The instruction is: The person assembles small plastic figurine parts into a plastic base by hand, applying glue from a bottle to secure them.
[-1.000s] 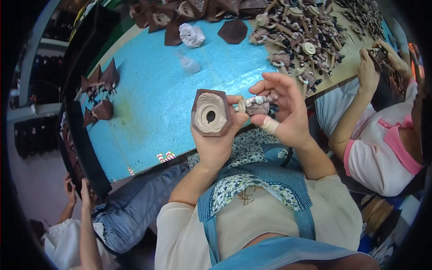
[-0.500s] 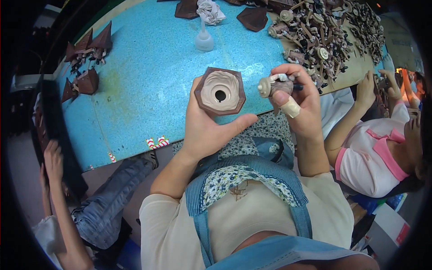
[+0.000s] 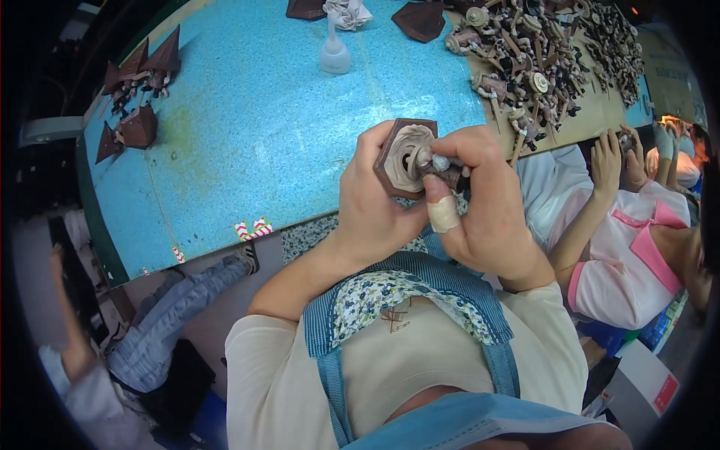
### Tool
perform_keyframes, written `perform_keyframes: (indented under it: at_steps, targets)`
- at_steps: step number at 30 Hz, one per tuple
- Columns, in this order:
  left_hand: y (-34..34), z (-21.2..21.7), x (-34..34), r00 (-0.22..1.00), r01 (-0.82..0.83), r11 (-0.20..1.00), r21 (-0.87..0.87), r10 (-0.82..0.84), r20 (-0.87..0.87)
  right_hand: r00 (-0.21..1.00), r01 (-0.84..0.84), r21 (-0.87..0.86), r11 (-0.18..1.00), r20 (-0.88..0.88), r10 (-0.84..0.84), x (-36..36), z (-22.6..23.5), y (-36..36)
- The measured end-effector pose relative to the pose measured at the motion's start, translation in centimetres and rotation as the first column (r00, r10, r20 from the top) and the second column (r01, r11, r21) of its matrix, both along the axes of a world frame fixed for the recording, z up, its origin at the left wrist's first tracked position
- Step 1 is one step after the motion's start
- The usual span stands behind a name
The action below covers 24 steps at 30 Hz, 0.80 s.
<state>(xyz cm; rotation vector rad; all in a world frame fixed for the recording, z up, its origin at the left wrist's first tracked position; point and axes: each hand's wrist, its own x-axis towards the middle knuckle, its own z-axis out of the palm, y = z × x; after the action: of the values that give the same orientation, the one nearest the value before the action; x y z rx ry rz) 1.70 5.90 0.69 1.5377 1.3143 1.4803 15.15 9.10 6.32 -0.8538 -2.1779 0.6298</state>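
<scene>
My left hand (image 3: 365, 202) grips a brown faceted cone-shaped piece (image 3: 388, 169), its hollow cream-coloured inside tilted toward the right. In my right hand (image 3: 484, 199) is a small figurine (image 3: 444, 174), pinched between thumb and fingers. The figurine's round end meets the hole in the middle of the hollow; how far it goes in is hidden by my fingers. A tan bandage (image 3: 444, 214) wraps my right thumb. Both hands are close together, just above the table's near edge.
Many figurines (image 3: 536, 82) lie heaped on the right of the blue table (image 3: 247, 112). A squeeze bottle (image 3: 334, 56), a crumpled white cloth (image 3: 349, 13) and a brown cone (image 3: 420, 21) lie far off. Cones with figurines (image 3: 140, 127) stand left. A co-worker (image 3: 622, 240) sits right, another person left.
My right hand has brought the figurine leftward to the cone piece. My left hand has shifted right and tilted the piece's hollow side toward the figurine.
</scene>
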Motion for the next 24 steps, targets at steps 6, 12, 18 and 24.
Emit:
perform_keyframes:
  at_steps: [6,12,18,24]
  targets:
    - [-0.2,-1.1,0.6,0.995,-0.078,0.994,0.077,0.083,-0.059,0.996,0.083,0.1,0.991,0.029,-0.087,-0.4,-0.6,-0.9]
    - [-0.3,-1.9,1.0,0.986,-0.112,0.97,0.218,0.137,-0.1,0.992,0.07,0.226,0.972,0.083,-0.091,-0.3,-0.5,-1.4]
    - [0.1,-2.2,0.0,0.992,0.08,0.96,0.269,-0.051,-0.113,0.998,-0.047,0.108,0.993,-0.03,0.051,0.5,-1.2,-1.2]
    - [-0.9,-2.4,0.1,0.984,0.158,0.986,0.06,-0.162,0.075,0.997,-0.07,0.07,0.995,-0.015,0.071,0.0,-1.7,-0.8]
